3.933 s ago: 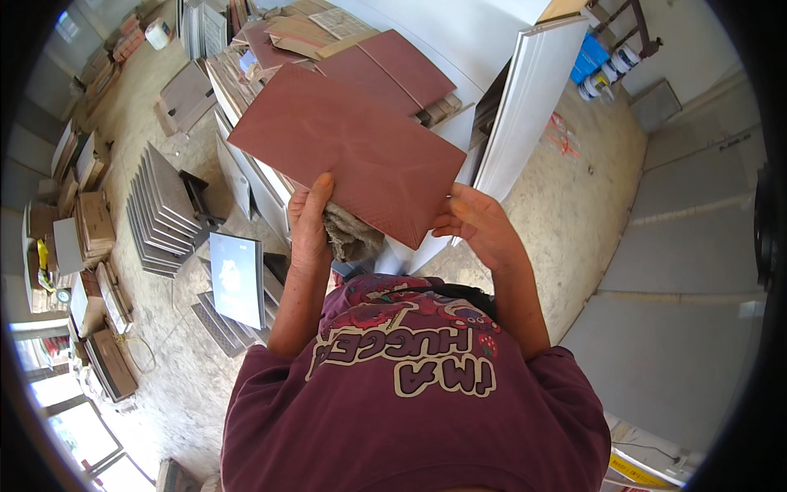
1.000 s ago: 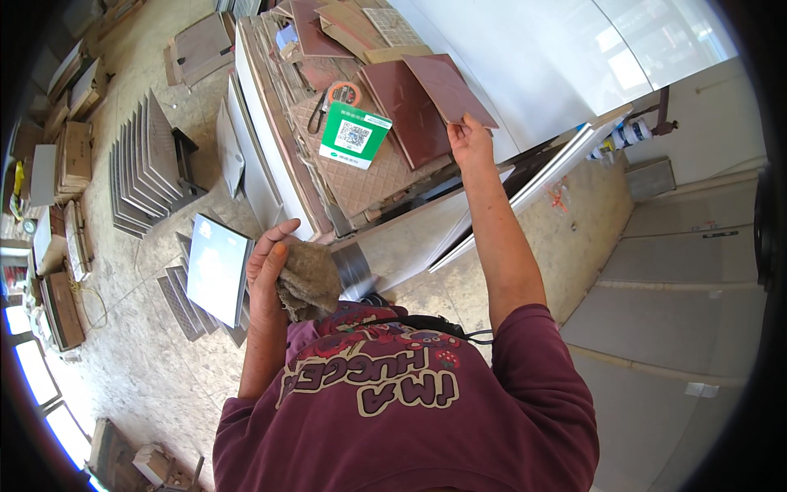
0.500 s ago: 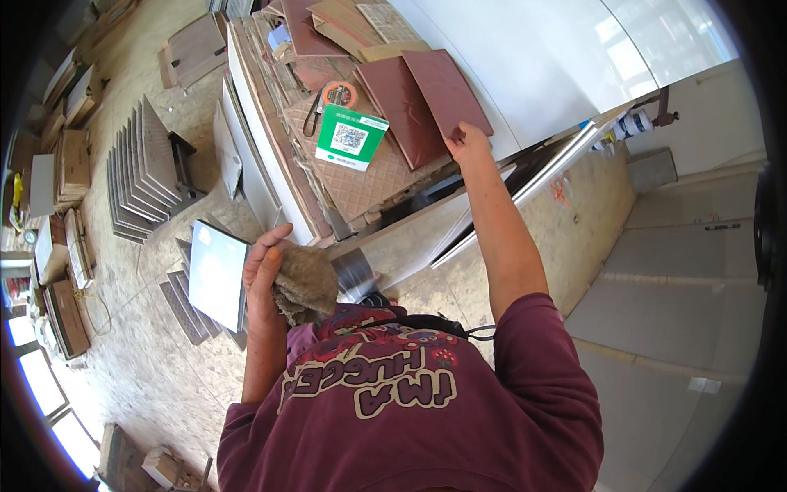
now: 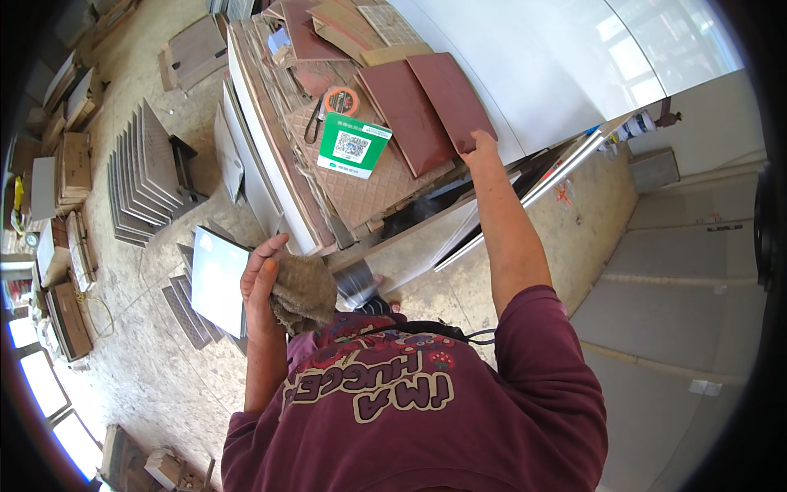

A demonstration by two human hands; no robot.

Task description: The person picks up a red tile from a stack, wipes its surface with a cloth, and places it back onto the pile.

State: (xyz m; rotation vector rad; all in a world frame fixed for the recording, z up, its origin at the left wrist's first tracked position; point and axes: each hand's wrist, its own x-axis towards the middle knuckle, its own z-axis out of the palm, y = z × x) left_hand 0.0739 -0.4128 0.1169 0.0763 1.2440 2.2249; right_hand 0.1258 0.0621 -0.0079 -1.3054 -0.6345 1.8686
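Note:
My right hand (image 4: 481,148) is at the near right corner of a reddish-brown tile (image 4: 449,98), fingers closed on its edge. This tile partly overlaps a second reddish-brown tile (image 4: 406,115) to its left. Both lie on the cluttered stack at the front. A crumpled grey-brown rag (image 4: 303,291) is in my left hand (image 4: 261,283), held close to my body with the fingers pointing up. Left of the second tile, a green and white card (image 4: 354,146) with a square code lies beside an orange tape measure (image 4: 341,101) and dark-handled scissors (image 4: 313,121).
A large glossy white panel (image 4: 533,57) extends to the far right. Pale slabs (image 4: 270,180) lean along the stack's left side. On the floor at left, several grey tiles stand in a rack (image 4: 147,164), near a shiny light-coloured panel (image 4: 217,283). Cardboard boxes (image 4: 72,164) line the far left.
The view has shifted slightly. My right hand has slid a little to the right along the tile's near corner; my left hand still keeps the rag.

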